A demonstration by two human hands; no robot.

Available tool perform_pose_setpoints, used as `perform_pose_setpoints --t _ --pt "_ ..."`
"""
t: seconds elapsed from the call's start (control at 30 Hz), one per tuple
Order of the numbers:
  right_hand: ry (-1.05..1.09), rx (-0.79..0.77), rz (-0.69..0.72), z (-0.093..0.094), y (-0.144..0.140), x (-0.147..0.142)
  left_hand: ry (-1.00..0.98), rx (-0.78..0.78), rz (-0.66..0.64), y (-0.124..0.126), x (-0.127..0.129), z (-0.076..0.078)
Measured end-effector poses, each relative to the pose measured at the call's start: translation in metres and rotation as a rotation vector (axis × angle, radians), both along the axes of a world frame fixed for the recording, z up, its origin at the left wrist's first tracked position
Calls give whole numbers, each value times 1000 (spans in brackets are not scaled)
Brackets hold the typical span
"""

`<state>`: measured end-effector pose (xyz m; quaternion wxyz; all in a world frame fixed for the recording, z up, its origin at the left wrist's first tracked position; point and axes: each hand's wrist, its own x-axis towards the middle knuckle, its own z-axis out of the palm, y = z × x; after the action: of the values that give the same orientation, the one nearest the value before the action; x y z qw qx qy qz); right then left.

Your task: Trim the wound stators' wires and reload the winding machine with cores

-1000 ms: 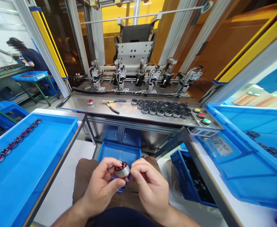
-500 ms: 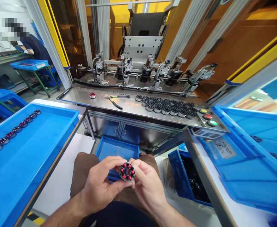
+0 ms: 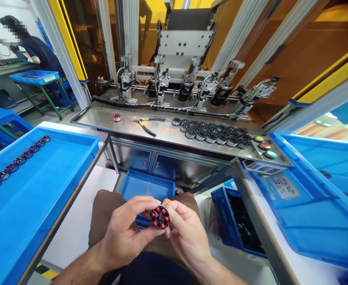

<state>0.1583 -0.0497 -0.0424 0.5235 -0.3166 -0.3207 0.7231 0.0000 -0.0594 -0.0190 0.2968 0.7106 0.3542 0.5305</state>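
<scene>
Between my two hands, above my lap, is a motor stator [image 3: 159, 217], a black ring with red windings inside, its open face turned up toward me. My left hand [image 3: 129, 227] pinches its left side between thumb and fingers. My right hand [image 3: 183, 223] grips its right edge, thumb on the near side; some fingertips are hidden behind it. A similar red-wound stator [image 3: 117, 117] sits on the metal bench. To its right lie cutting pliers [image 3: 146, 126] with black and green handles, spread apart.
Several black stator cores [image 3: 215, 133] stand grouped on the metal bench [image 3: 165, 132], beside yellow, red and green buttons [image 3: 264, 146]. A blue tray [image 3: 52, 178] at left holds a row of wound stators. Winding machinery [image 3: 187, 89] is behind; a co-worker [image 3: 40, 49] sits far left.
The stator has turned slightly in my fingers, while both hands keep nearly the same place. The camera view has shifted a little.
</scene>
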Motion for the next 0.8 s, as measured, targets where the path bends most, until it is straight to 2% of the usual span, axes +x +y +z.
perform_pose_setpoints --t 0.6,0.7,0.8 --pt "-55 65 -26 -1 -1 2 44 -6 -7 -2 -2 1" --pt "-67 79 -24 -2 -1 2 6 -51 -21 -4 -1 0" --pt "-113 141 -46 -3 0 2 -85 -167 -56 -6 0 -1"
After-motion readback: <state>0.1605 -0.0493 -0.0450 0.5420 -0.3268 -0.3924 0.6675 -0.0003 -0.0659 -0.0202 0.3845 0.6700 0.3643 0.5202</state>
